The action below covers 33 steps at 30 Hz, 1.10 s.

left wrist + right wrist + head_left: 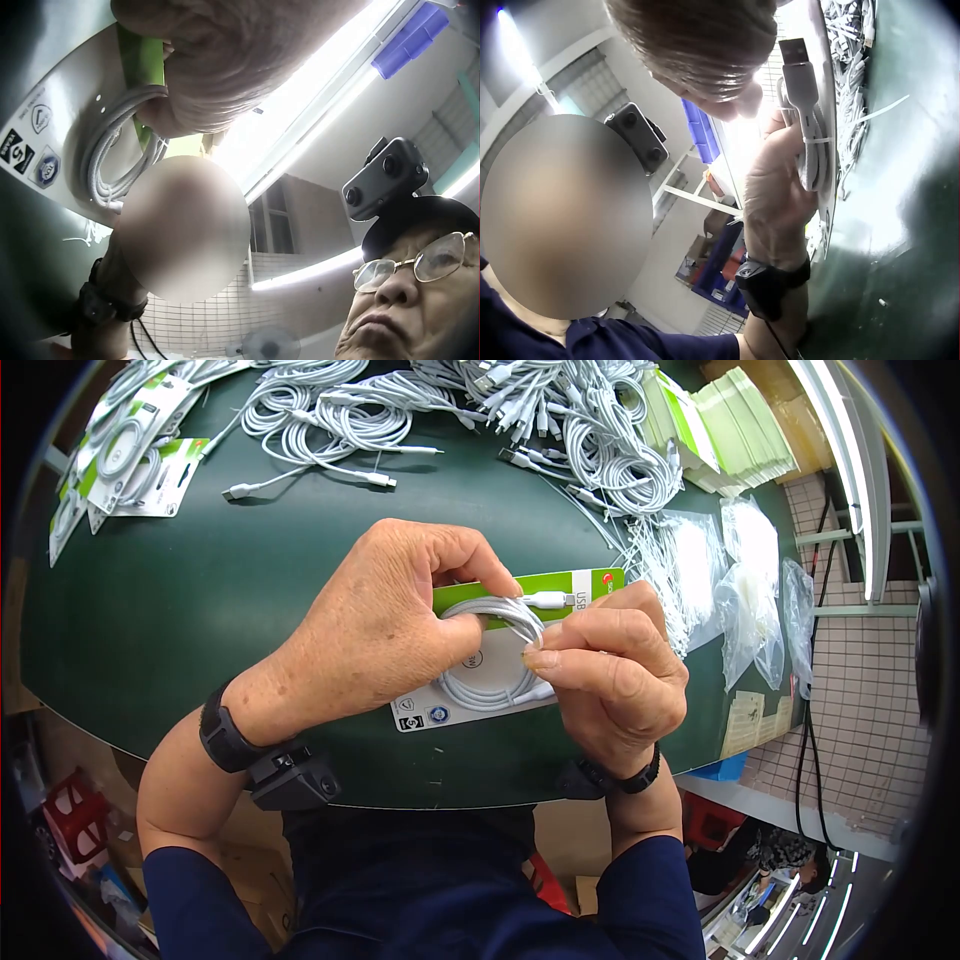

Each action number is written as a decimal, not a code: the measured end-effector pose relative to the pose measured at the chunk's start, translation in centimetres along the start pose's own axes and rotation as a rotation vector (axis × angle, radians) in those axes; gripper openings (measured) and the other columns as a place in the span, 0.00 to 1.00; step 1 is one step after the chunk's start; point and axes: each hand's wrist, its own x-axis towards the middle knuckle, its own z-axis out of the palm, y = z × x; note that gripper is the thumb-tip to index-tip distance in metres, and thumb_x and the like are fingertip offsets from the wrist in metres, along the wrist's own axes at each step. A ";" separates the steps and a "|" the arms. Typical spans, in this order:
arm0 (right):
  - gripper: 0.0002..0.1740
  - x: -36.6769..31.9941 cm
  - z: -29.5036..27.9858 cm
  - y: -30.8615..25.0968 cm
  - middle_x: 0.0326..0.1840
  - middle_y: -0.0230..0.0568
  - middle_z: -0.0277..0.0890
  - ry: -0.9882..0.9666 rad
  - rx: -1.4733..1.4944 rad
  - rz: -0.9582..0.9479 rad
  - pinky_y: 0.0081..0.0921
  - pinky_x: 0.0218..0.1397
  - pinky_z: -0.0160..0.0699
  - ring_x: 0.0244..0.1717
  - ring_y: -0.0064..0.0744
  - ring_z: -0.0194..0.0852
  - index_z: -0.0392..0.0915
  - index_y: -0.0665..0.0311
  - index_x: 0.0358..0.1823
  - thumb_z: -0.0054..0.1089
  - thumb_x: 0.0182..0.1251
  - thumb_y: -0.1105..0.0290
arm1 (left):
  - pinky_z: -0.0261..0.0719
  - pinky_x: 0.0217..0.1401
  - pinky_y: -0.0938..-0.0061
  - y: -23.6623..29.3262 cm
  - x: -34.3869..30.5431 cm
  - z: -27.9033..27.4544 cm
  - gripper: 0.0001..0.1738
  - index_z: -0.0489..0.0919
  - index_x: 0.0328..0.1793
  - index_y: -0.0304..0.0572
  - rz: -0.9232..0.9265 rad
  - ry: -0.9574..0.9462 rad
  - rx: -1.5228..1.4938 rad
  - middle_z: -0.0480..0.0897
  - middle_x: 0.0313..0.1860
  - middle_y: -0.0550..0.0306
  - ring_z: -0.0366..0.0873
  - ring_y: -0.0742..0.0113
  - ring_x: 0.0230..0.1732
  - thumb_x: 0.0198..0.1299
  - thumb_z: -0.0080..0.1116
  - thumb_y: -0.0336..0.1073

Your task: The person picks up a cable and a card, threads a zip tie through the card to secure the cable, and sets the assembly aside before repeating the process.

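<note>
A white USB cable [478, 696], wound in a coil, lies against a green and white card [418, 712] in front of the person. The left hand [365, 630] grips the coil and card from the left, its thumb inside the loop and its index finger near the white plug [548, 600]. At the coil's right side, the thumb and index finger of the right hand [622, 672] pinch together; what lies between these fingertips is hidden. In the right wrist view, a thin white tie [817, 140] goes round the cable below its USB-A plug [795, 54].
Many coiled white cables [350, 420] are heaped along the table's back. Packed cards [165, 480] lie at the back left, and a stack of green cards [740, 430] stands at the back right. Loose white ties [660, 580] and clear plastic bags [750, 580] lie to the right.
</note>
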 end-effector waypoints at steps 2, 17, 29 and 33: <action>0.19 -0.1 0.2 0.1 0.41 0.27 0.87 0.012 0.018 0.001 0.26 0.37 0.74 0.36 0.30 0.72 0.93 0.54 0.40 0.78 0.45 0.83 | 0.86 0.57 0.76 0.0 0.0 0.0 0.15 0.88 0.49 0.29 -0.004 0.001 0.010 0.91 0.44 0.55 0.87 0.73 0.48 0.56 0.61 0.18; 0.17 -0.1 0.5 0.0 0.39 0.30 0.87 -0.040 -0.042 -0.006 0.28 0.39 0.75 0.37 0.32 0.77 0.91 0.54 0.40 0.81 0.50 0.81 | 0.86 0.56 0.76 0.6 -0.5 0.0 0.15 0.89 0.47 0.30 0.022 0.025 0.142 0.91 0.40 0.54 0.86 0.74 0.46 0.53 0.60 0.18; 0.23 0.6 0.5 -0.3 0.35 0.33 0.83 -0.165 -0.177 -0.059 0.30 0.33 0.74 0.30 0.36 0.75 0.91 0.58 0.46 0.77 0.44 0.82 | 0.85 0.50 0.75 -0.7 0.0 0.5 0.12 0.88 0.48 0.30 0.102 0.036 0.086 0.90 0.40 0.54 0.86 0.75 0.43 0.57 0.68 0.23; 0.24 0.5 1.2 0.1 0.33 0.35 0.81 -0.104 -0.154 -0.082 0.32 0.31 0.73 0.29 0.38 0.77 0.90 0.60 0.48 0.75 0.45 0.82 | 0.85 0.48 0.72 -1.9 0.4 0.5 0.14 0.88 0.48 0.30 0.225 0.061 0.108 0.91 0.39 0.49 0.88 0.68 0.42 0.55 0.66 0.24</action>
